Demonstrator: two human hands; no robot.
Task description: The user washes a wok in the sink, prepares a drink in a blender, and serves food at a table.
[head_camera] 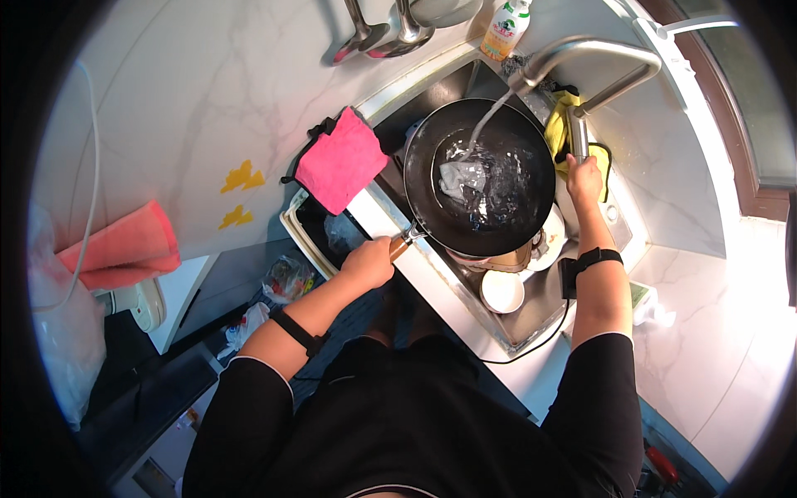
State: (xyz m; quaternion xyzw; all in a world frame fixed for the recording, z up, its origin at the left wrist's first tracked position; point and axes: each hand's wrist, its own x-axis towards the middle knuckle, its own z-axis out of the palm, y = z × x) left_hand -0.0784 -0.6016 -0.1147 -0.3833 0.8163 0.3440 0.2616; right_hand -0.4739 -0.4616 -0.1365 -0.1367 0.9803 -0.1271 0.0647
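Observation:
My left hand is closed around the wooden handle of a black wok, which sits over the sink. Water runs from the metal faucet into the wok, where a wet grey cloth lies in shallow water. My right hand grips the lower part of the faucet's upright body; whether it turns anything cannot be seen. Yellow cloths hang beside the faucet. Below the wok, a white bowl and a plate with scraps rest in the steel sink.
A pink cloth drapes over the sink's left edge above a bin. Ladles hang on the wall. A printed bottle stands behind the sink, and a white bottle is at the right. Plastic bags lie lower left.

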